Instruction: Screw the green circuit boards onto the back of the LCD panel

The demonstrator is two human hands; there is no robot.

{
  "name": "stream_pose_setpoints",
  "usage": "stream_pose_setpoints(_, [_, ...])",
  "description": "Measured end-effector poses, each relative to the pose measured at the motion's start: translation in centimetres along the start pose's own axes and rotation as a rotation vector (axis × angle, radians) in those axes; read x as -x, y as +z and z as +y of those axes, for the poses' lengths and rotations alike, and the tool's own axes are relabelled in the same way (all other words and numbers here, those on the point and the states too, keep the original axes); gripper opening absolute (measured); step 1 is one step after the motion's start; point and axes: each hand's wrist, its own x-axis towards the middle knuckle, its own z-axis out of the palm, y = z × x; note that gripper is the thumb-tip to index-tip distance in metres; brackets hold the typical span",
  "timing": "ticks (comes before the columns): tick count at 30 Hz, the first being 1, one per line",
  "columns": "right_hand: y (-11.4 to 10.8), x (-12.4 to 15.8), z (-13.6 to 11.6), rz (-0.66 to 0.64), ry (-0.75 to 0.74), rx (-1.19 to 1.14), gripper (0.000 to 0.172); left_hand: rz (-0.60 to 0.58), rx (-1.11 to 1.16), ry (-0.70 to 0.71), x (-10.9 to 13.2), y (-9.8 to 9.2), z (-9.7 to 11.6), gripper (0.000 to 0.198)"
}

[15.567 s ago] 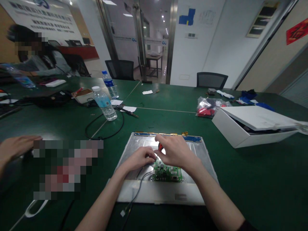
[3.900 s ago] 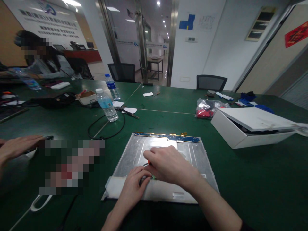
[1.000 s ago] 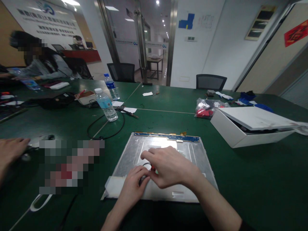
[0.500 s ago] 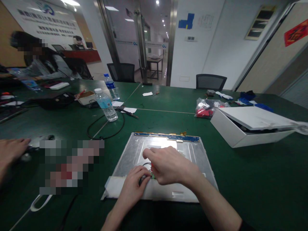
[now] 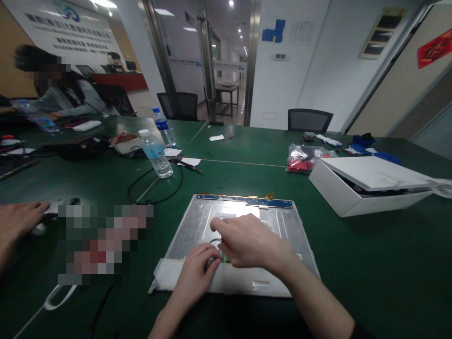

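Observation:
A flat metal-backed display panel [image 5: 183, 230] lies on the table in front of me, with a blue circuit strip [image 5: 270, 203] along its far edge. My left hand [image 5: 199, 266] rests at the panel's near part, thumb and fingertips pinched at the edge of a small green circuit board [image 5: 225, 258]. Just beyond those fingertips a thin dark cable [image 5: 214, 240] curves. Above the board is my right hand [image 5: 243, 240], its fingers curled closed. Whatever it grips is hidden by the hand. A pale strip [image 5: 240, 280] covers the panel's near edge.
On the green table [image 5: 243, 181] stand two water bottles [image 5: 157, 155] and a looped black cable [image 5: 181, 181]. A white box [image 5: 356, 200] and a plastic bag with red items [image 5: 303, 160] lie to the right. Another person's hand [image 5: 21, 219] is at the left edge.
My right hand has turned very slightly, and the red bit that showed at its fingers is now hidden. My left hand stays put. The other person's hand at the left shifted slightly right.

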Motion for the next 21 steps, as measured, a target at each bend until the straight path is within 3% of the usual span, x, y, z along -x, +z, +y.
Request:
stream_pose_setpoints(4, [0.16,-0.18,0.08,0.003,0.074,0.013,0.020,0.005,0.001,-0.002,0.09,0.10,-0.09,0.017])
stream_pose_setpoints(9, [-0.16,-0.14,0.08,0.006,-0.029,-0.074,0.026,0.011,0.016,-0.003,0.07,0.08,-0.10,0.017])
stream_pose_setpoints(15, [0.32,-0.60,0.09,0.009,0.043,-0.013,0.021,0.017,0.004,-0.012,0.01,0.01,0.13,0.016])
stream_pose_setpoints(21, [0.25,-0.39,0.03,0.049,-0.004,0.011,0.025,0.049,0.010,0.000,0.10,0.35,-0.28,0.016])
